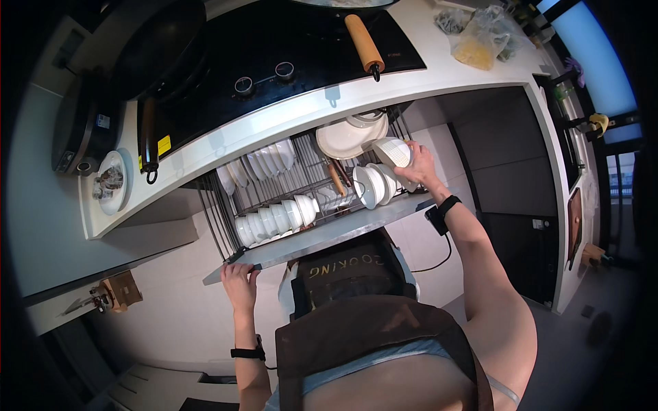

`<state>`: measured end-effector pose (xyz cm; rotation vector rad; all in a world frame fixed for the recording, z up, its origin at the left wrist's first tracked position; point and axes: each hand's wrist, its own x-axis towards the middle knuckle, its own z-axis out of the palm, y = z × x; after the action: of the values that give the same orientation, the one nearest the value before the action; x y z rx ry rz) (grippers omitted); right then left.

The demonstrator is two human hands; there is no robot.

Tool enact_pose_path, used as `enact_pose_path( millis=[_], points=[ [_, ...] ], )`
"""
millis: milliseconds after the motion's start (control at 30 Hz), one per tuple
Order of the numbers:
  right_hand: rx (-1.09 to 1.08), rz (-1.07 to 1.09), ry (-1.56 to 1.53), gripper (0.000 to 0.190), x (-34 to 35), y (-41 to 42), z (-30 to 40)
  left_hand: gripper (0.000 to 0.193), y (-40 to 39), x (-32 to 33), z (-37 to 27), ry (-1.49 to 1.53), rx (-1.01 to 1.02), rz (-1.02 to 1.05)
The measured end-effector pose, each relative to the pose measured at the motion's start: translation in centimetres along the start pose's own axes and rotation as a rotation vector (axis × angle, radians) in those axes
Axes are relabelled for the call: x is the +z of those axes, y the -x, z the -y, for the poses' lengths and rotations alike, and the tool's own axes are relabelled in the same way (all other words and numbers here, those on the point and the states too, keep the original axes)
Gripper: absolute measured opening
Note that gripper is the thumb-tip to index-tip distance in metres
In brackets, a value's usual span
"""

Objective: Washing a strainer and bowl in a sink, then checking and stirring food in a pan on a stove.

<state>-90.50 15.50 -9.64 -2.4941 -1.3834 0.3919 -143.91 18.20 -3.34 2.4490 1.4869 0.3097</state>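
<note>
My right hand (420, 165) grips a white bowl (393, 151) with a fine grid pattern, tilted on its side above the right end of a pulled-out wire dish drawer (318, 199). Just below it, several white bowls (369, 187) stand on edge. My left hand (239, 284) rests with its fingers over the left end of the drawer front (329, 235). Inside the drawer, a row of nested white bowls (277, 218) lies along the front left. Upright white plates (270, 159) fill the back left, and a large white plate (352, 138) leans at the back right.
Above the drawer is a countertop edge (303, 108) with a black cooktop (308, 56). A pan's wooden handle (364, 43) juts over its front. A dark frying pan (162, 51) sits left. Plastic bags (478, 43) lie right; a small plate (114, 182) sits at the left corner.
</note>
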Motion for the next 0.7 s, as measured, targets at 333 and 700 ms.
enact_pose_path(
  millis=[333,700],
  points=[
    [0.083,-0.046,0.129,0.086,2.9,1.6,0.9,0.018,0.2,0.2,0.1,0.017,-0.032,0.005],
    [0.01,0.176,0.055,0.092,3.2,0.3,-1.3,0.019,0.2,0.1,0.1,0.004,-0.045,-0.003]
  ],
)
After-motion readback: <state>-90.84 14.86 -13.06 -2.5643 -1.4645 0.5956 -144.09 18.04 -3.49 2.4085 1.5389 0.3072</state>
